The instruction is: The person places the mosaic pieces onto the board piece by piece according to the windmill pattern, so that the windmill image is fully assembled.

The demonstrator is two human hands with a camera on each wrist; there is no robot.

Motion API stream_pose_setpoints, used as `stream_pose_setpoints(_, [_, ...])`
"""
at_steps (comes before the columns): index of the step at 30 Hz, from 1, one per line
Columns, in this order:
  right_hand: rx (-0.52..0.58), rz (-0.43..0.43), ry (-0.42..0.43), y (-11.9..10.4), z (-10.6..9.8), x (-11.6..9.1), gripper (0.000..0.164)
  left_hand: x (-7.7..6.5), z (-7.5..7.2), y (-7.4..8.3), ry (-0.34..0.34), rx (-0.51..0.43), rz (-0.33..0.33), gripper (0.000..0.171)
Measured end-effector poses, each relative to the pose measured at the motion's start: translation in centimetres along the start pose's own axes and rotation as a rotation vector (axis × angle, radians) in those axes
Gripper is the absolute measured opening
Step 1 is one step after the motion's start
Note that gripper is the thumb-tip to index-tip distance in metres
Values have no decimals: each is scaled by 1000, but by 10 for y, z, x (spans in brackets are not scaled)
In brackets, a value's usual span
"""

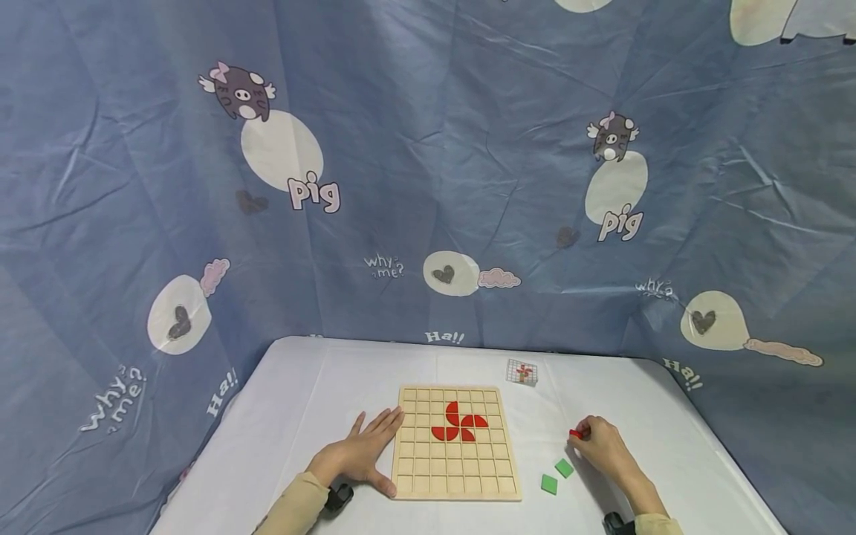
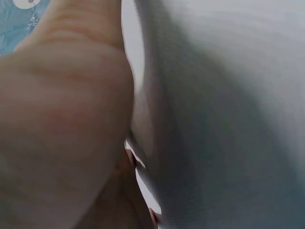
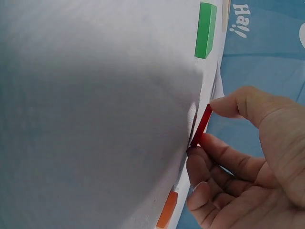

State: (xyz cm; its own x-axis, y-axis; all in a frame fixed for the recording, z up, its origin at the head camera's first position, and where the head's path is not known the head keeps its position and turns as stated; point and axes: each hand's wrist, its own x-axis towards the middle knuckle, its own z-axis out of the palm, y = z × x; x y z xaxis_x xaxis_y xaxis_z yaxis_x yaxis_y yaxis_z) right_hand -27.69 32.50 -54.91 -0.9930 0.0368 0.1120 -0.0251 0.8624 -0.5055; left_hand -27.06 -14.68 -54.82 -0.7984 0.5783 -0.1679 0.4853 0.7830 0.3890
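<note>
– Head view?
– The left hand [image 1: 364, 452] lies spread, touching the wooden board [image 1: 414, 487]; right of it, the right hand [image 1: 602, 444] pinches a red piece [image 1: 574, 433], partly hidden by fingers.
– Left wrist?
– Blurred skin and shadow; I can't tell the grip there.
– Right wrist?
– Thumb and fingers clamp the red piece, seen edge-on, outline unclear.

The near edge of the counter [image 1: 602, 394] is cut off by the bottom of the head view; on the card [image 1: 522, 372] near its far edge, the fine print is too small to read. Fingers of the right hand [image 1: 605, 448] partly hide the red piece [image 1: 574, 433]. In the left wrist view, the left hand [image 2: 64, 117] is blurred and cropped.
</note>
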Motion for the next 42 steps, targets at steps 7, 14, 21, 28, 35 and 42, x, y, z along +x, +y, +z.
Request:
stream_pose_setpoints(7, [12, -5, 19, -9, 2, 0, 18, 0, 2, -2, -5, -2, 4, 135])
stream_pose_setpoints(14, [24, -36, 19, -32, 12, -3, 20, 1, 3, -3, 2, 7, 12, 136])
stream_pose_setpoints(21, [80, -96, -5, -64, 23, -7, 19, 1, 2, -3, 8, 9, 22, 136])
stream_pose_setpoints(28, [103, -225, -19, -94, 40, -11, 18, 0, 2, -2, 6, 16, 10, 136])
stream_pose_setpoints(35, [98, -345, -67, -116, 55, -14, 16, 1, 2, -3, -2, 5, 13, 135])
stream_pose_setpoints(42, [108, -396, -145, -130, 69, -16, 18, 1, 2, -3, -7, 4, 4, 135])
